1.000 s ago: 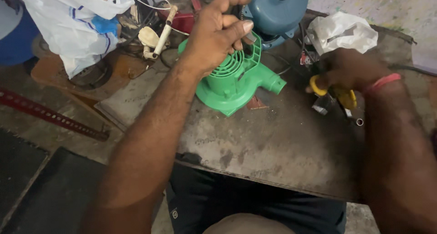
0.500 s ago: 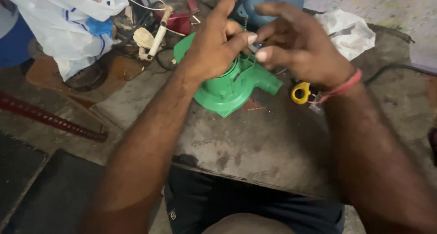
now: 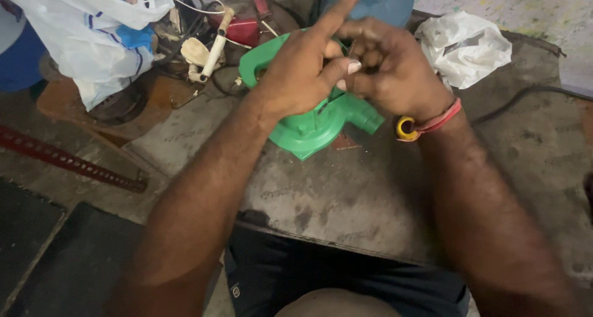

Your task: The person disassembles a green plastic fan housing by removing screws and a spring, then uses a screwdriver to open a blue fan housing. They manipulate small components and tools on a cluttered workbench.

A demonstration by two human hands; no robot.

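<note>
both hands meet over the green blower on the bench.
white bag (image 3: 92, 33) at 10 o'clock. left hand (image 3: 306, 70): index finger straight, thumb pinched toward the right hand (image 3: 389, 70), whose fingers are curled; what they hold cannot be told. green blower (image 3: 309, 122) lies directly beneath. crumpled bag (image 3: 463, 45) at 2 o'clock.

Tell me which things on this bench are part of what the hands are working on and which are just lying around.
In hand:
- green blower housing
- small part, too small to tell, pinched between left hand and right hand

Lying about:
- white plastic bag
- crumpled white bag
- blue motor casing
- yellow-handled tool
- red perforated bar
</note>
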